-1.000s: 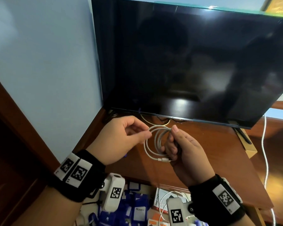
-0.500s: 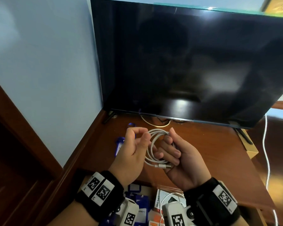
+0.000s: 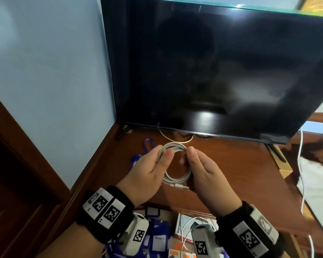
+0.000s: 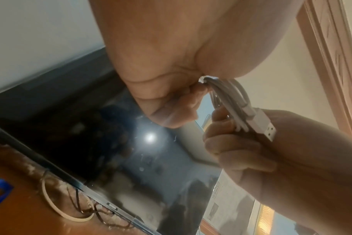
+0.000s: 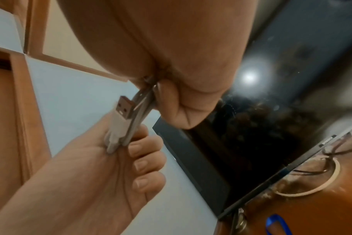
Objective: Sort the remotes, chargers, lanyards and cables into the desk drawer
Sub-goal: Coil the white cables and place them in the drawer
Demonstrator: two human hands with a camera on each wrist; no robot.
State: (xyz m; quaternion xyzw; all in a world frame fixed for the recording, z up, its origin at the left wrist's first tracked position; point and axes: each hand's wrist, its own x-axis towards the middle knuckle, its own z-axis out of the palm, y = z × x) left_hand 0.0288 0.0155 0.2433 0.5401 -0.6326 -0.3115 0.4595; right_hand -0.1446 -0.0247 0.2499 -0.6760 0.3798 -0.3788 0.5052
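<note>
Coiled white cable point(image 3: 177, 164) is held in the air above the desk point(image 3: 231, 164), in front of the dark TV screen point(image 3: 213, 71). Left hand point(image 3: 147, 172) pinches the coil's left side between thumb and fingers point(image 3: 161, 148). Right hand point(image 3: 207, 175) pinches the right side, fingers curled round the strands. USB plug point(image 4: 265, 127) sticks out from the bundle at the coil's lower edge. Blue lanyard point(image 3: 147, 146) lies on the desk behind the left hand. Open drawer point(image 3: 177, 216) below holds blue lanyards and boxes.
</note>
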